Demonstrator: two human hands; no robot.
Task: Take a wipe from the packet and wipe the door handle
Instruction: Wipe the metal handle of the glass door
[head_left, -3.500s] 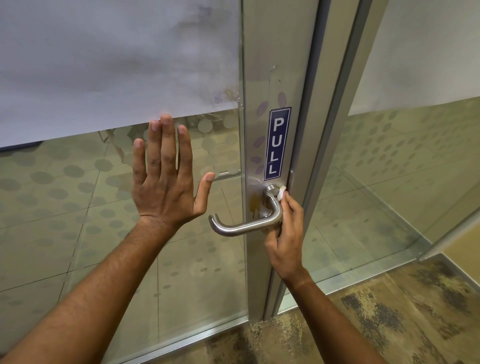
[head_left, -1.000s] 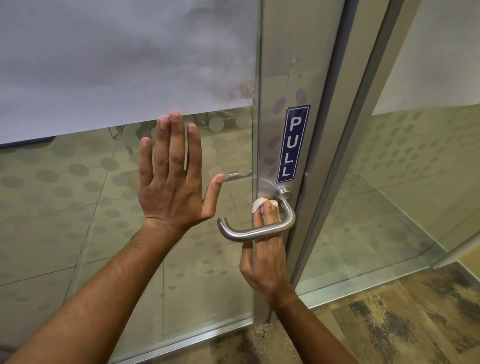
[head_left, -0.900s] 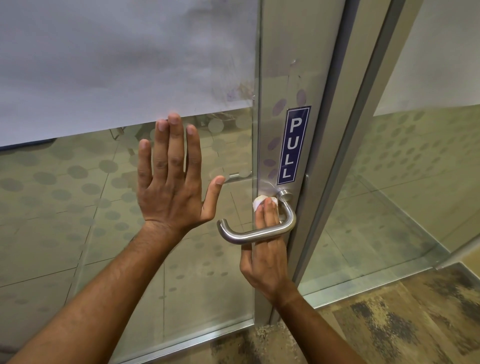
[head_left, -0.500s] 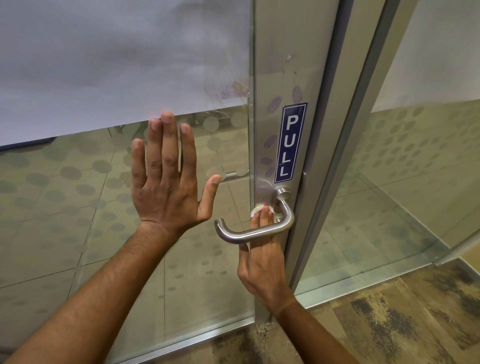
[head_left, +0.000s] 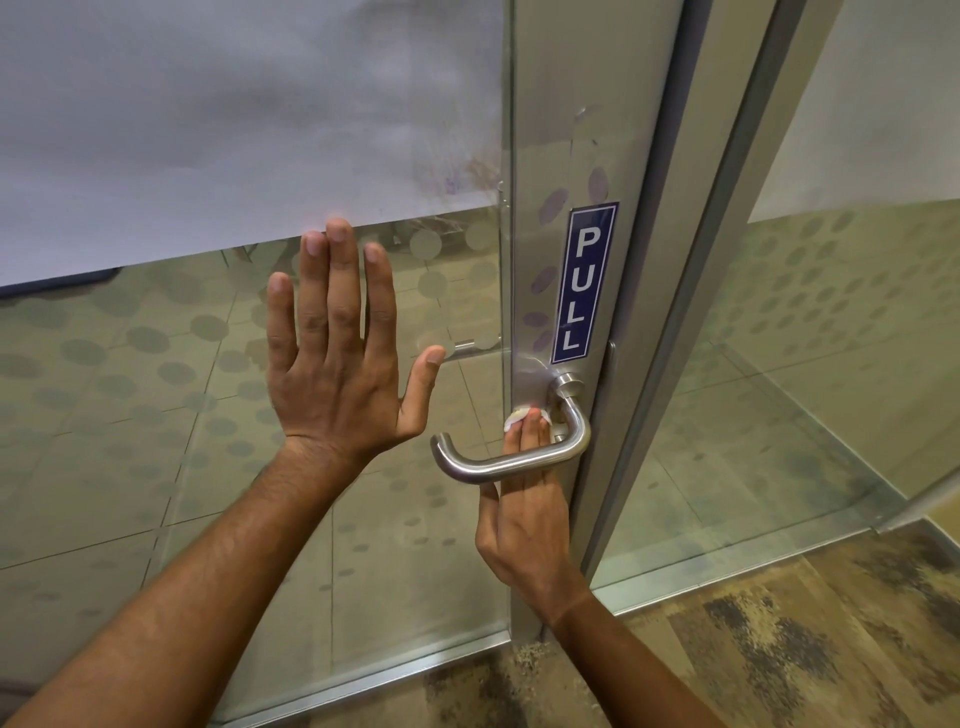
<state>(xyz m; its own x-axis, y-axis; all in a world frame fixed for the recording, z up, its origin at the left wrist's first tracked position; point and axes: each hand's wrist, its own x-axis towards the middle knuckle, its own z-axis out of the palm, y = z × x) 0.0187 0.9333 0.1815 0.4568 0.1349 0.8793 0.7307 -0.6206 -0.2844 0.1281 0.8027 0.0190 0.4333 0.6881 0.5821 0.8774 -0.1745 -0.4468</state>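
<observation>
A brushed steel lever door handle sticks out from the metal stile of a glass door. My right hand reaches up behind the lever, its fingertips pressing a small crumpled white wipe against the stile just left of the handle's base. My left hand is flat against the glass with fingers spread, holding nothing. The wipe packet is not in view.
A blue PULL sign is fixed above the handle. The upper glass carries a frosted band. A fixed glass panel stands to the right of the door frame. Patterned brown carpet covers the floor below.
My right hand with the wipe moved from the right side of the handle's base to behind the lever on its left, then slid slightly down. My left hand has stayed on the glass.
</observation>
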